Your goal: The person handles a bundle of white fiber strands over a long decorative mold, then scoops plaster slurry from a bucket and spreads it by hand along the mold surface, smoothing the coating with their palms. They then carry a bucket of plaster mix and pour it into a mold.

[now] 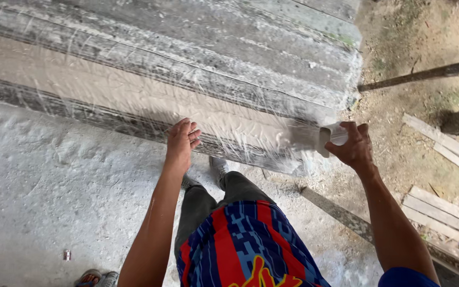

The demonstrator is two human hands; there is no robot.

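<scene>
The left hand (180, 139) lies flat, fingers spread, on the plastic-wrapped corrugated sheets (197, 69) across the upper frame. The right hand (354, 146), centre right, grips a roll of clear wrap (331, 137), fingers closed around it.

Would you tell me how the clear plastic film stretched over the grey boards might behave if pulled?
The clear plastic film looks thin and floppy: it creases over the grey boards. It probably clings, lying flat under the left hand. It seems light, as the right hand alone holds its roll.

Sunlit dirt ground (426, 42), loose planks (442, 212)
</scene>
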